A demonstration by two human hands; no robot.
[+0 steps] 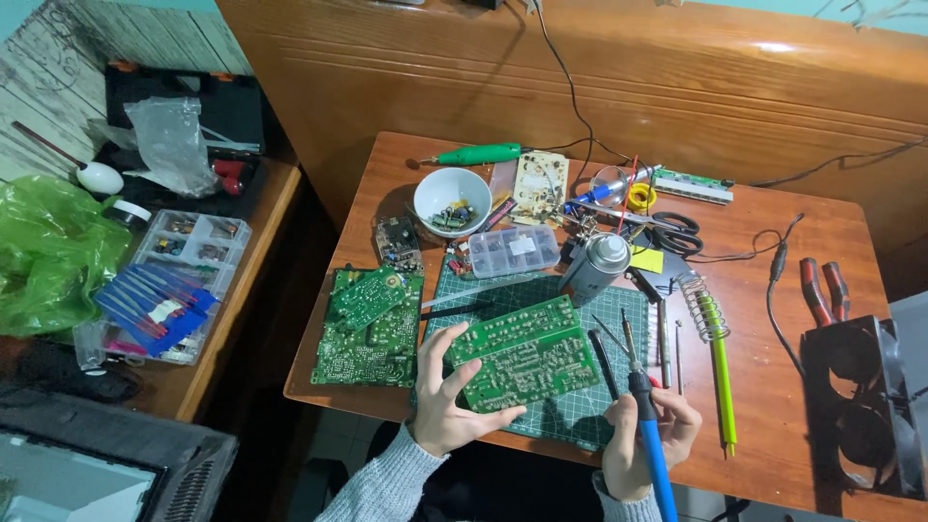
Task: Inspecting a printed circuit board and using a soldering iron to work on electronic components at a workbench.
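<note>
My left hand point(440, 391) grips the left edge of a green circuit board point(527, 353), holding it tilted above a green cutting mat point(590, 411). My right hand point(646, 430) holds a blue-handled soldering iron point(646, 411); its metal tip points up and away, just right of the board and not touching it. A black pen-like tool point(603, 362) lies on the mat between the board and the iron.
Two more green boards point(367, 329) lie to the left. Behind are a white bowl of parts point(451, 198), a clear parts box point(513, 250), a spray can point(594, 266), scissors point(677, 230), a coil stand with a green-handled iron point(715, 362), red pliers point(822, 290) and black fans point(870, 406).
</note>
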